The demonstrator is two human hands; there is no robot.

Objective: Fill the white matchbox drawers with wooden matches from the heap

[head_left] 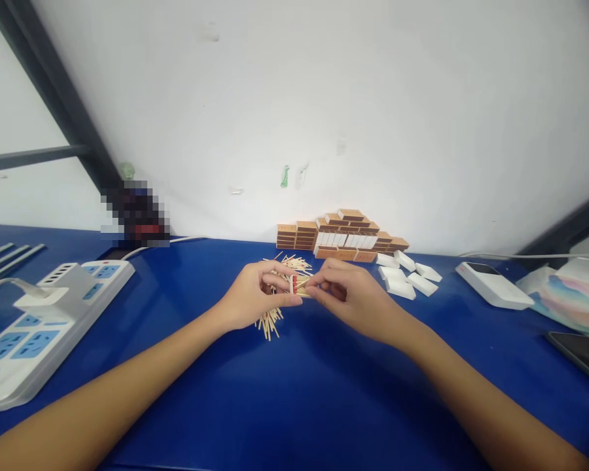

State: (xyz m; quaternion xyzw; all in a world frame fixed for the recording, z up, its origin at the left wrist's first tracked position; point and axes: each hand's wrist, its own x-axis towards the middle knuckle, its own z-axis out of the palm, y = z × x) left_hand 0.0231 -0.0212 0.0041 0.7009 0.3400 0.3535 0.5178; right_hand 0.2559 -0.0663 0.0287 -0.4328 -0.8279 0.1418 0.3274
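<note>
My left hand [248, 297] grips a small white matchbox tray [291, 286] between thumb and fingers. Red match heads show at the tray's open side. Closed in a pinch, my right hand [353, 294] holds a few matches [302, 288] by their plain ends, with their red heads pointing left at the tray. Beneath and behind my left hand spreads a loose heap of matches [269, 322] on the blue table [255, 405]. Part of the heap is hidden by the hand.
Stacked brown matchboxes [328, 253] stand against the wall, with several white trays [396, 286] to their right. A white power strip [73, 327] lies at left. On the right are a white device [495, 288], a soft pack [576, 294] and a dark phone [582, 353].
</note>
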